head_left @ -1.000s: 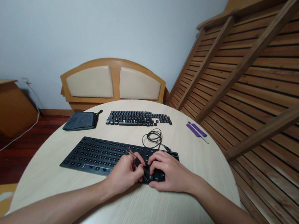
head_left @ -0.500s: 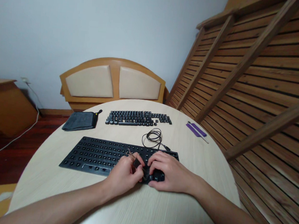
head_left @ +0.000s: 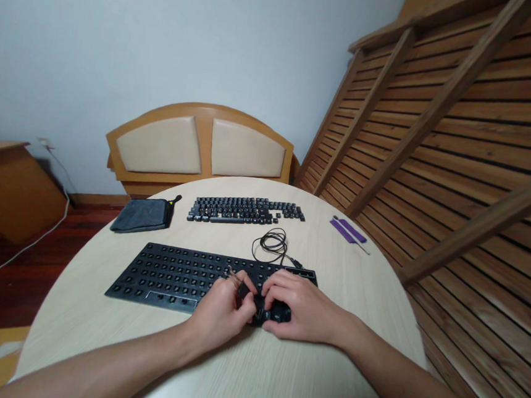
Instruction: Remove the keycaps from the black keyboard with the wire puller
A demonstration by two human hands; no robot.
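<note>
A black keyboard [head_left: 170, 272] with most of its keycaps off lies near the middle of the table, bare switches showing. A few keycaps [head_left: 278, 312] remain at its lower right. My left hand [head_left: 224, 304] is closed around a small dark keycap puller [head_left: 243, 290]; its thin ends stick out above and below the fingers, the lower end down at the keys. Curled over the keyboard's right end, my right hand [head_left: 300, 306] grips it, thumb at the front edge and fingers on top. My fingers hide part of the number pad.
Loose black keycaps [head_left: 231, 210] lie in rows farther back on the round table [head_left: 287, 374]. Behind the keyboard is a coiled cable [head_left: 273, 244]. A grey pouch [head_left: 143, 215] lies at left, and a purple-handled tool [head_left: 349, 231] at right. Wooden slats [head_left: 460, 148] lean along the right.
Both hands stay almost in place on the keyboard. My left hand and the puller have shifted very slightly to the right.
</note>
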